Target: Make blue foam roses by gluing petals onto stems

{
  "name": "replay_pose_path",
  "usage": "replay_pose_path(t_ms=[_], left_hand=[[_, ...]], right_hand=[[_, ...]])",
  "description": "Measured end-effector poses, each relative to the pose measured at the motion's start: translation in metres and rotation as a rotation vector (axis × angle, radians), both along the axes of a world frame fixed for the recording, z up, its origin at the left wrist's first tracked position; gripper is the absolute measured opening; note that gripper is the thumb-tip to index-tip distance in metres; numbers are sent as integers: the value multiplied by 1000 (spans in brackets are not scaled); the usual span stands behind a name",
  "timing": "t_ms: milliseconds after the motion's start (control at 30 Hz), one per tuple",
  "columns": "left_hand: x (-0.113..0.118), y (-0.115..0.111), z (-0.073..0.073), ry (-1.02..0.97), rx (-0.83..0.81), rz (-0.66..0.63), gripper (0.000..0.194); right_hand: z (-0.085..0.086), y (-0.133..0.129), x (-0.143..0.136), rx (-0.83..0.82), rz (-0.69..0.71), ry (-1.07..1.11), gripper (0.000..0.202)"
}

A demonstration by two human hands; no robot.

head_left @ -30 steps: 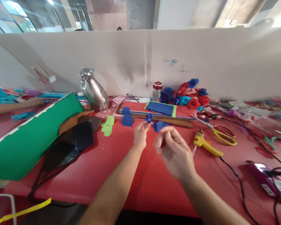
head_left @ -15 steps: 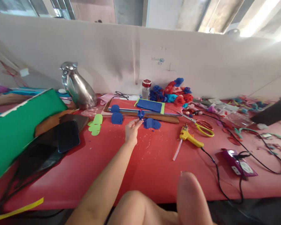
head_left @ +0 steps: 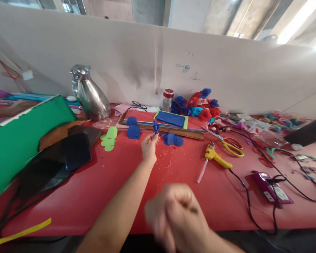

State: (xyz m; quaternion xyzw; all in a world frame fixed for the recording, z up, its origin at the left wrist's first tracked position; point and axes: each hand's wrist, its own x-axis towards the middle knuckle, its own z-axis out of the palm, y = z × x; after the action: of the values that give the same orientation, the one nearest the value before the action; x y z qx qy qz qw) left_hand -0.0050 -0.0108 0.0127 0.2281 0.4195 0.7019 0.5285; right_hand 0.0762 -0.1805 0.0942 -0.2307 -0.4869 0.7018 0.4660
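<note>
Between its fingertips my left hand point(head_left: 149, 147) pinches a small blue paper flower point(head_left: 155, 127) upright, above the red table. Blurred and low in the view, my right hand point(head_left: 177, 214) has its fingers curled in; whether anything is inside cannot be made out. Blue petal cutouts point(head_left: 173, 139) lie just right of my left hand, and more blue pieces point(head_left: 133, 132) lie to its left. Farther left are light green cutouts point(head_left: 111, 138). A yellow glue gun point(head_left: 217, 157) rests on the table to the right, with yellow-handled scissors point(head_left: 233, 147) behind it.
A steel jug point(head_left: 92, 95), a lidded jar point(head_left: 168, 100) and a bunch of paper flowers point(head_left: 197, 105) stand along the wall. A green board point(head_left: 28, 140) and a phone point(head_left: 77, 151) are at left. A purple power box point(head_left: 272, 188) with cables is at right. Another person's arm shows far left.
My right hand has moved left and its fingers now show curled in. The blue flower in my left hand is now seen side-on. The view has shifted slightly.
</note>
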Motion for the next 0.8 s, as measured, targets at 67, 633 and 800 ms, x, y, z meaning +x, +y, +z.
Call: replay_pose_path(t_ms=[67,633,800], left_hand=[[0,1,-1,-27,-8,4,21],[7,-5,2,207,-27,-32,20],[10,-10,7,230,-65,-168,32]], right_hand=[[-14,43,13,63,-344,-289,24],[-83,177,61,222,-748,-924,18],[-82,160,64,338,-623,-784,23]])
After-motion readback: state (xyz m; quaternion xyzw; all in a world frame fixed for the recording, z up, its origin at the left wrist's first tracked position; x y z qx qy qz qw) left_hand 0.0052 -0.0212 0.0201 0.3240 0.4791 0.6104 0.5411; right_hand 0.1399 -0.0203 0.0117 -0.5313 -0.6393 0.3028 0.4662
